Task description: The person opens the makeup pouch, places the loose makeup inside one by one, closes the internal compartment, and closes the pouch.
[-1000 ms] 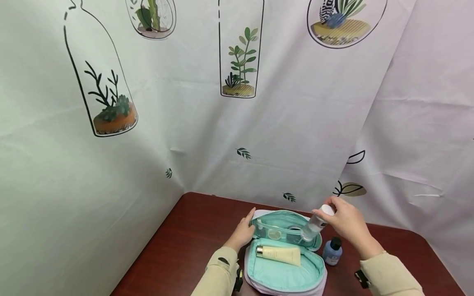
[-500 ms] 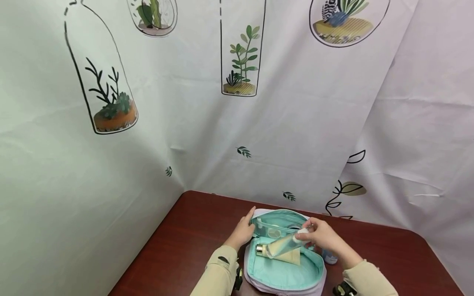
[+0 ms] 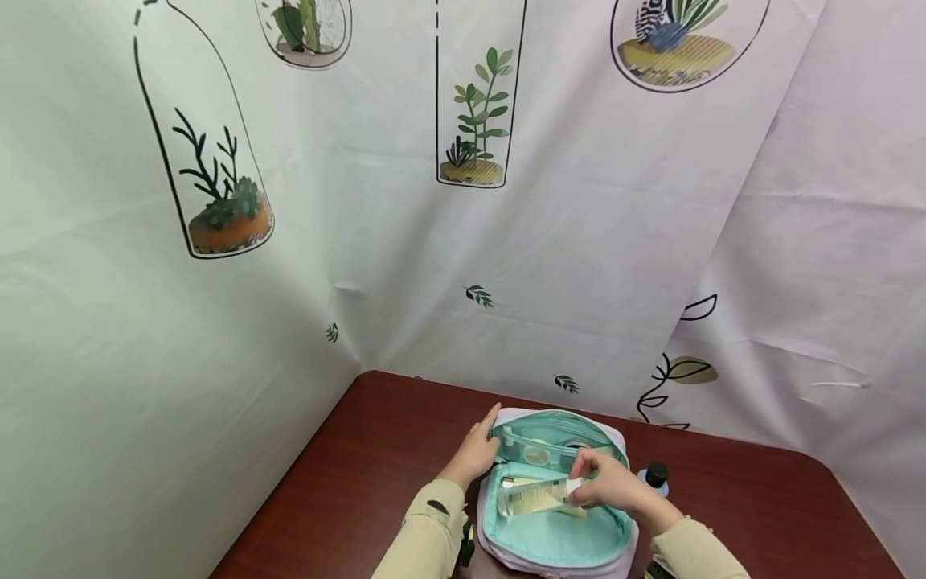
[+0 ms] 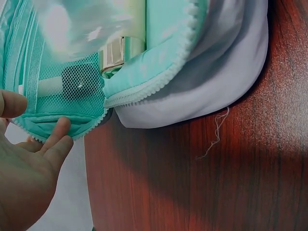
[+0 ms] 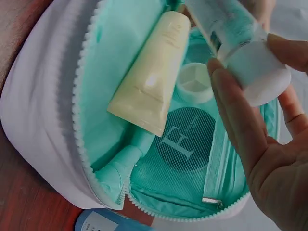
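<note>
A toiletry bag (image 3: 557,543), lilac outside and mint inside, lies unzipped on the table with its lid leaning back. My left hand (image 3: 470,454) grips the lid's left edge, thumb inside the rim in the head view. My right hand (image 3: 611,482) pinches the white cap of a clear bottle (image 3: 535,497), which is held nearly level over the bag's main compartment. Below it lies a cream-yellow tube (image 5: 149,72) with a shiny gold cap (image 4: 113,52), partly hidden by the bottle in the head view. Whether bottle and tube touch, I cannot tell.
Behind the lid's mesh pocket sit a round dark disc with a letter F (image 5: 185,139) and a small white round container (image 5: 195,83). A blue bottle with a black cap (image 3: 657,474) stands right of the bag on the red-brown table (image 3: 325,498). A printed cloth (image 3: 405,322) hangs behind.
My right hand has brought the clear bottle from above the lid's right side down and left over the main compartment, tipping it toward level. The left hand stays at the lid.
</note>
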`<state>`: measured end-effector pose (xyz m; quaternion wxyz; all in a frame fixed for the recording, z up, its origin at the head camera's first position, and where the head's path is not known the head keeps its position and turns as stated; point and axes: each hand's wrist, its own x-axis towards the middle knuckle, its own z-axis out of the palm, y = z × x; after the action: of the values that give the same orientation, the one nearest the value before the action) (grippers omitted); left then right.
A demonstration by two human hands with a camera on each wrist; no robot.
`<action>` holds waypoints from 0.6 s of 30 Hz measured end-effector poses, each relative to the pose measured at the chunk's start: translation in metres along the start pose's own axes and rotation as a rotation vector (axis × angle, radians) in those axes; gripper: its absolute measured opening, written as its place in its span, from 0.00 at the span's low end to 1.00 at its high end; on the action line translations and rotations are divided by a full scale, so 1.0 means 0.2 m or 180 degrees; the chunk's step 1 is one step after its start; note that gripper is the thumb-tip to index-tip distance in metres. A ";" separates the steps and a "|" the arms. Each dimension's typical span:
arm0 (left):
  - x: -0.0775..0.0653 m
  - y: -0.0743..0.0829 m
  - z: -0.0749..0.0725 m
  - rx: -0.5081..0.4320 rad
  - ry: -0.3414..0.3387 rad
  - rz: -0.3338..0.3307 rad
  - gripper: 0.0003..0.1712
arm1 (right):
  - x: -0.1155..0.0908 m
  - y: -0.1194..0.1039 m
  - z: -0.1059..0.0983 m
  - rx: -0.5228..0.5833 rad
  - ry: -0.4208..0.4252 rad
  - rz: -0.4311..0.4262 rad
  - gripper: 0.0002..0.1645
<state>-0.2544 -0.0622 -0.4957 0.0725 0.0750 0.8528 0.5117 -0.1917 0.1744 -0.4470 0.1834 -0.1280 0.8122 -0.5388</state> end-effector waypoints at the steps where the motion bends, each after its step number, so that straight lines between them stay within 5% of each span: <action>1: 0.00 0.00 0.00 0.0008 0.0006 -0.0007 0.34 | 0.00 0.01 0.01 -0.0070 0.0015 -0.0023 0.16; 9: 0.00 0.00 0.00 -0.0013 -0.0004 -0.0019 0.34 | 0.02 0.05 0.07 -0.0685 0.0232 -0.0232 0.18; 18: 0.00 0.01 0.02 0.0006 -0.0017 0.0028 0.34 | 0.02 0.11 0.11 -0.1903 0.0350 0.0250 0.18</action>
<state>-0.2532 -0.0586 -0.4953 0.0725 0.0803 0.8528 0.5110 -0.1863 0.1625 -0.4754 0.1141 -0.1155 0.9478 -0.2745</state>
